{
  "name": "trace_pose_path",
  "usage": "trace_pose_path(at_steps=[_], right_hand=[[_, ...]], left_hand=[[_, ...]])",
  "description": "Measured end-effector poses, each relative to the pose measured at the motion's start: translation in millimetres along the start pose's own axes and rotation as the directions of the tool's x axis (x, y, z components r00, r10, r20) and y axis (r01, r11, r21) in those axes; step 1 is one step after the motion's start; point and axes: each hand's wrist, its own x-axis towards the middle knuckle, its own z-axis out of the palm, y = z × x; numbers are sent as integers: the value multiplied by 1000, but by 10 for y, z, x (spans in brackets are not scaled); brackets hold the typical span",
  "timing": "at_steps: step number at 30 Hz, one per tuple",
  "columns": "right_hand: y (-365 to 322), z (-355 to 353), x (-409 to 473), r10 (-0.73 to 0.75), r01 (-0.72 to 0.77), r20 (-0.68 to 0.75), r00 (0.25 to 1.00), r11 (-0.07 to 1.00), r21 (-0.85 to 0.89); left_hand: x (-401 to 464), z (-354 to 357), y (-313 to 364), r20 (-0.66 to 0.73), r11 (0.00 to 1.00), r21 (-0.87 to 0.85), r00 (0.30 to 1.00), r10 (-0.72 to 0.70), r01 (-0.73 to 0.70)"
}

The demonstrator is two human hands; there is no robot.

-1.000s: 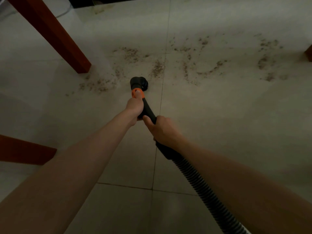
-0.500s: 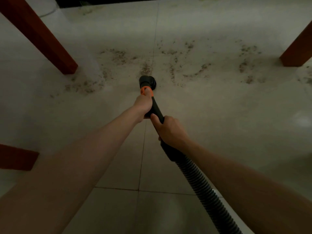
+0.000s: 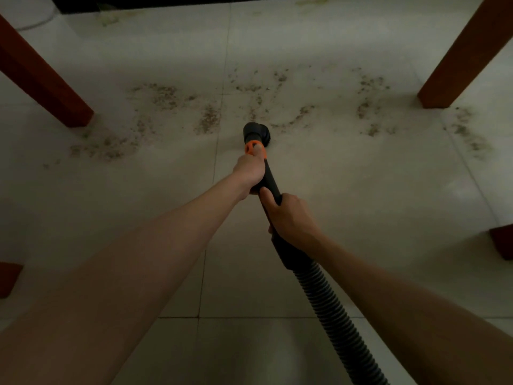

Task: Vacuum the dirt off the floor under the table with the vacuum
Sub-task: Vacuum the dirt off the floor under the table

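Since a moment ago, the black round vacuum nozzle (image 3: pixel 256 133) has crossed the tile seam rightward on the pale tiled floor (image 3: pixel 361 190), and a second red-brown wooden counter leg (image 3: pixel 458 59) appeared right. Scattered brown dirt (image 3: pixel 166 95) spreads between it and the left leg (image 3: pixel 39 76). Left hand (image 3: pixel 249 170) curls round the orange-collared black wand (image 3: pixel 268 177); right hand (image 3: pixel 290 218) grips above the ribbed hose (image 3: pixel 333 315).

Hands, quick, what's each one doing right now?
Left hand: closed around the vacuum wand near its orange collar.
Right hand: closed around the wand's lower end.
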Motion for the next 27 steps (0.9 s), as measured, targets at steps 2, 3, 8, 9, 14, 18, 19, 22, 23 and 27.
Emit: trace_pose_path(at_steps=[2, 3, 8, 9, 14, 18, 19, 22, 23, 27], right_hand=[[55, -53, -11, 13, -13, -14, 1000, 1000, 7], [88, -80, -17, 23, -23, -25, 999, 1000, 14], [236, -220, -40, 44, -42, -57, 997, 999, 29], [264, -251, -46, 50, -49, -64, 997, 998, 28], [360, -355, -69, 66, -65, -95, 993, 998, 15], [313, -323, -75, 76, -74, -67, 995, 996, 42], [288, -298, -81, 75, -72, -58, 995, 996, 51], [200, -218, -101, 62, -60, -37, 997, 997, 56], [164, -190, -106, 53, -51, -27, 998, 997, 49], [26, -36, -85, 25, -25, 7, 1000, 999, 39]], left_hand=[[-11, 87, 30, 13, 1000, 6, 1000, 9, -10], [-24, 135, 46, 21, 1000, 9, 1000, 14, -14], [-76, 352, 118, 61, 999, 17, 998, 27, -28], [-88, 395, 127, 62, 999, 14, 998, 29, -30], [-141, 528, 167, 72, 998, 45, 997, 40, -43], [-136, 480, 169, 85, 997, 56, 995, 45, -50], [-132, 447, 164, 85, 997, 61, 995, 46, -51], [-104, 330, 122, 74, 996, 75, 996, 47, -52], [-92, 277, 93, 64, 996, 70, 997, 42, -46], [-39, 27, -26, 32, 999, 32, 999, 25, -26]])
